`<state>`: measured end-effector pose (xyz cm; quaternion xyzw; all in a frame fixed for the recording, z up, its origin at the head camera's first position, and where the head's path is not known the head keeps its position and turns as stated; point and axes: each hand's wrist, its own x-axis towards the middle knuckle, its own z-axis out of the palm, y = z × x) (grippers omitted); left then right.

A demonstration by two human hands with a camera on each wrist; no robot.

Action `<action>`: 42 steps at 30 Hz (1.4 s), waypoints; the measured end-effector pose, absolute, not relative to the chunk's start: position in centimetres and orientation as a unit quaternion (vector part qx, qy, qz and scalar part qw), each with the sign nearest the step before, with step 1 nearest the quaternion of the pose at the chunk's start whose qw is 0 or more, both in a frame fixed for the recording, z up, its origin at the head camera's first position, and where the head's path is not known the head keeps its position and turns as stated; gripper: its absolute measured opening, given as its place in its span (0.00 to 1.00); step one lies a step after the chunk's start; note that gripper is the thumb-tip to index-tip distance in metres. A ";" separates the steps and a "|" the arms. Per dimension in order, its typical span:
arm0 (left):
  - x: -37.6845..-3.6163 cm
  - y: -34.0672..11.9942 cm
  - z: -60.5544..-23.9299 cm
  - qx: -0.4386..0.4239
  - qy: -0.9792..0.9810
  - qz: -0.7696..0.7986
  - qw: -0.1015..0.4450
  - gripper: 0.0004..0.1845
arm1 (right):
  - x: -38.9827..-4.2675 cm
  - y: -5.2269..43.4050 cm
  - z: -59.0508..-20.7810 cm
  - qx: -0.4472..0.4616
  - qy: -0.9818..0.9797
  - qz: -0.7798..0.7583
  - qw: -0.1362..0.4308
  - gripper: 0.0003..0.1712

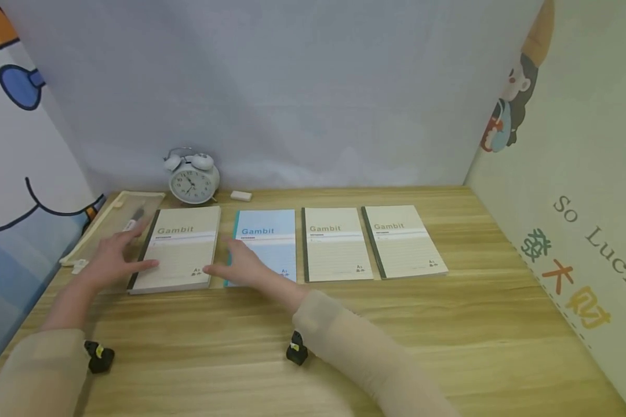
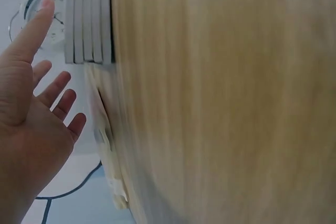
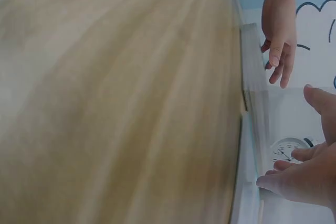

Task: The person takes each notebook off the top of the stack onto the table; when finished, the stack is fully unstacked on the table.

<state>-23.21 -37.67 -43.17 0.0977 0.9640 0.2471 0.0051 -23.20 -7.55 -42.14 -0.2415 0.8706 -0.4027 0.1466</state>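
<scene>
At the left of the table lies a stack of cream Gambit notebooks (image 1: 179,246); the left wrist view shows several layers in the stack (image 2: 88,19). My left hand (image 1: 110,263) is at its left side, thumb toward the cover and fingers spread, as the left wrist view of the hand (image 2: 39,103) also shows. Over the left part of a blue notebook (image 1: 268,252) is my right hand (image 1: 242,267), its thumb pointing at the stack's right edge. Both hands hold nothing. In the right wrist view, the right hand's (image 3: 310,169) fingers are spread.
Two more cream notebooks, one in the middle (image 1: 336,249) and one at the right (image 1: 404,243), lie in the same row. Behind stand a white alarm clock (image 1: 193,182) and a white eraser (image 1: 241,196). A translucent pouch (image 1: 127,205) with a pen (image 1: 134,220) lies far left.
</scene>
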 end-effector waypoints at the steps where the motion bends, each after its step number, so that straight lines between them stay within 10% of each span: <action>1: -23.3 -37.9 -43.4 0.096 0.965 0.244 0.016 0.56 | -23.2 -7.8 -42.5 -0.243 0.871 -0.400 0.146 0.47; 42: -23.4 -38.2 -43.3 0.061 0.963 0.246 0.091 0.53 | -22.4 -10.6 -43.6 -0.229 0.931 -0.272 0.078 0.38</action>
